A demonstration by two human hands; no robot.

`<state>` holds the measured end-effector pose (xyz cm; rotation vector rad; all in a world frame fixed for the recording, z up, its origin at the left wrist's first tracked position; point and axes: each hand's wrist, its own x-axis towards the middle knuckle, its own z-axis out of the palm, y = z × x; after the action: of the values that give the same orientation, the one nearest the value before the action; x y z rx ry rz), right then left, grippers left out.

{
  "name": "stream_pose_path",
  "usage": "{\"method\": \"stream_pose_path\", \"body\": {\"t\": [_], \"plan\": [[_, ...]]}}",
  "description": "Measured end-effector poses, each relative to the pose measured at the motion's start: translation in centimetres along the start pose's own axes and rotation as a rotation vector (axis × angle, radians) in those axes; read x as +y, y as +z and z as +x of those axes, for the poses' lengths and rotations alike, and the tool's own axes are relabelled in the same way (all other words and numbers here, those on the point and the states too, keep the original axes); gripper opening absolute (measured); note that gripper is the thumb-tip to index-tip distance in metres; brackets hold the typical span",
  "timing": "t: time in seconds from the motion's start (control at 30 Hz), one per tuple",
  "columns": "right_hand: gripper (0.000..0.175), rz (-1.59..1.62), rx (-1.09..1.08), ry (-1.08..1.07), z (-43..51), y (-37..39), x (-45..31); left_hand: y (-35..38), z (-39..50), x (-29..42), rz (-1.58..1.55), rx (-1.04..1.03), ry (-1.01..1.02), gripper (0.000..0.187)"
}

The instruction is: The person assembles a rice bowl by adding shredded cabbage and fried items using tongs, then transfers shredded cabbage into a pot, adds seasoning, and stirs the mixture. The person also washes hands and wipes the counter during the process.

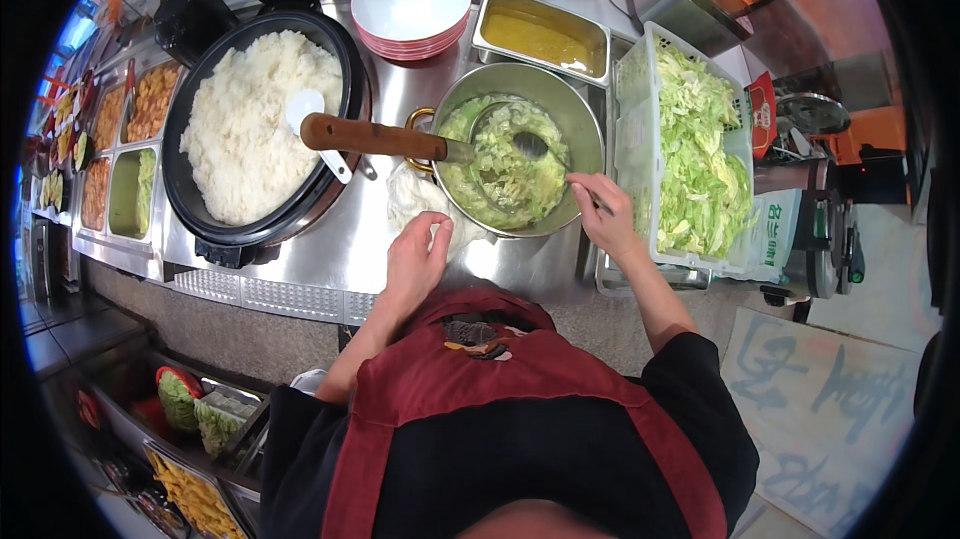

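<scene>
A metal pot with a brass-coloured handle stands before me, holding chopped lettuce in liquid. My right hand grips the thin handle of a metal spoon, whose bowl is over the lettuce. A round strainer with a wooden handle sits in the pot, its handle reaching left over the rice cooker's edge. My left hand hovers by the counter's front, fingers curled together, with nothing visible in it. Just beyond that hand lies a crumpled white cloth or bag, partly under the pot's side.
Left is a large rice cooker of cooked rice with a white paddle. Stacked bowls and a metal pan of yellow liquid stand behind. A white plastic basket of shredded lettuce is at right.
</scene>
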<state>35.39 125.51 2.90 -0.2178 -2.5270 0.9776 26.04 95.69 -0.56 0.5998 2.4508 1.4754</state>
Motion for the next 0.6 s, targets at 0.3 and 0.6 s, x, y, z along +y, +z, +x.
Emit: {"method": "stream_pose_path", "body": {"t": [0.3, 0.6], "plan": [[0.036, 0.753, 0.584, 0.490, 7.3, -3.1, 3.2, 0.3, 0.2, -0.5, -0.065, -0.184, -0.101, 0.024], [0.035, 0.390, 0.467, 0.416, 16.4, 0.9, 7.9, -0.6, 0.8, -1.6, 0.080, -0.064, 0.177, 0.010]]}}
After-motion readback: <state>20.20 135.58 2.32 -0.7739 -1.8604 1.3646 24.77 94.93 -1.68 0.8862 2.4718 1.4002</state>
